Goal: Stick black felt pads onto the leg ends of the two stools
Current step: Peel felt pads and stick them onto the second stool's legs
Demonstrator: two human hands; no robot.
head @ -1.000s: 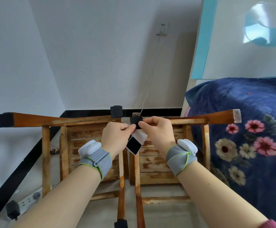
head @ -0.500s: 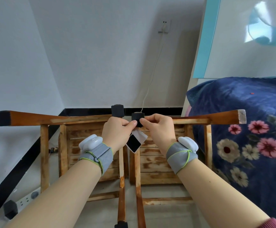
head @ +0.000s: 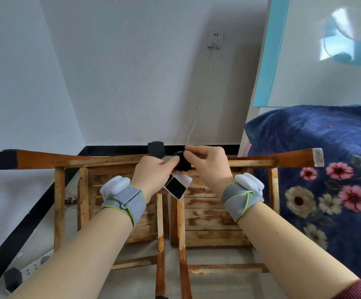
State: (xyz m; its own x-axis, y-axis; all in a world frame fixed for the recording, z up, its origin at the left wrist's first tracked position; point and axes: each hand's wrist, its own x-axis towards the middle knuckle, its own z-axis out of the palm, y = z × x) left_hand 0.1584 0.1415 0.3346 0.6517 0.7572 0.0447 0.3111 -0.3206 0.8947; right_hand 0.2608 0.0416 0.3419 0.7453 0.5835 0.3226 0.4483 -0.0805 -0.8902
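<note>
My right hand has lifted its fingertips to the top of the black felt pad on the leg end; left hand pinches pad and backing sheet below.

We are pinching a black felt pad on a stool leg end with our left hand and right hand; the white backing sheet is hanging under our left grip.

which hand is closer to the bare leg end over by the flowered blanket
Right. The right hand sits left of the bare leg end, nearer it; the left hand is farther left.
</note>
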